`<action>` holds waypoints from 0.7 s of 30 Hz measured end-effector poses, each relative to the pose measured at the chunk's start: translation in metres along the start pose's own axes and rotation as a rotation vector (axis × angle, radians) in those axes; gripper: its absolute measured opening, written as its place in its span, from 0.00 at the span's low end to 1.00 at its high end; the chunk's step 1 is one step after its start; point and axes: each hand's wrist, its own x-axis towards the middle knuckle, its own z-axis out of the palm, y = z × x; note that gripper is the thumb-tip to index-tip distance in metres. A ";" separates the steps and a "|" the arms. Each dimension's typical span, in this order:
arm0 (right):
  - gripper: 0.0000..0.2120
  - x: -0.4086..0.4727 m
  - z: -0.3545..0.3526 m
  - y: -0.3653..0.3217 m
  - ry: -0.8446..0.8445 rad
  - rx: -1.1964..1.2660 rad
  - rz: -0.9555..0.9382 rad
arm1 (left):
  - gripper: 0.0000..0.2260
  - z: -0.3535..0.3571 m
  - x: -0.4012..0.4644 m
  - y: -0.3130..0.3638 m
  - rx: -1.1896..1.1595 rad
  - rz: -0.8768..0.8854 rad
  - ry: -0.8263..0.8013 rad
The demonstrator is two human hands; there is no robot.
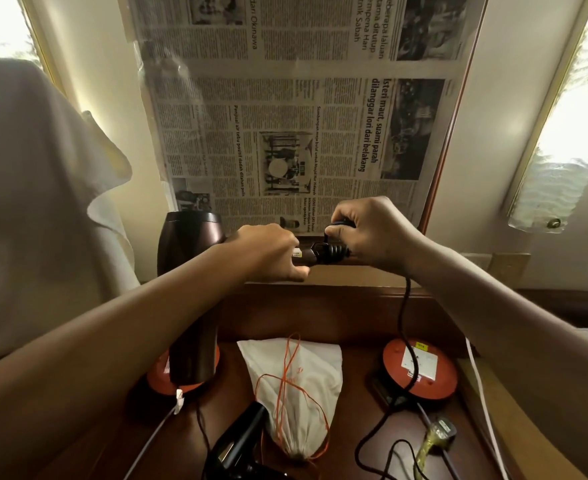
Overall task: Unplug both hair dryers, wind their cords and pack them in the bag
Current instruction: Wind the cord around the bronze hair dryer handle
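Right hand [372, 233] on cord [405, 317], beside handle [306, 255]

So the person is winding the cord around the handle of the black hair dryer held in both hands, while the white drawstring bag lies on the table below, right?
Not quite: the head view shows the dryer in the hands is the brown hair dryer, not the black one. The left hand grips its handle while the right hand winds the cord. The white drawstring bag does lie below.

I am gripping the handle of the brown hair dryer [190, 271] with my left hand [268, 252], while my right hand [372, 233] is pinching the black cord [405, 327] beside the coils at the handle's end. The cord is hanging down to the table [355, 420], where the white drawstring bag [296, 386] and a black hair dryer [240, 441] are lying.
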 end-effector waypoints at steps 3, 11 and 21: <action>0.07 -0.011 0.008 -0.006 0.034 0.054 0.046 | 0.26 0.001 0.001 -0.003 -0.015 -0.032 -0.037; 0.07 -0.045 0.044 -0.008 0.045 0.537 0.275 | 0.21 -0.002 -0.004 -0.011 -0.156 -0.114 -0.009; 0.13 -0.059 0.077 0.013 -0.283 1.164 0.533 | 0.31 0.002 -0.010 -0.007 -0.207 -0.078 -0.022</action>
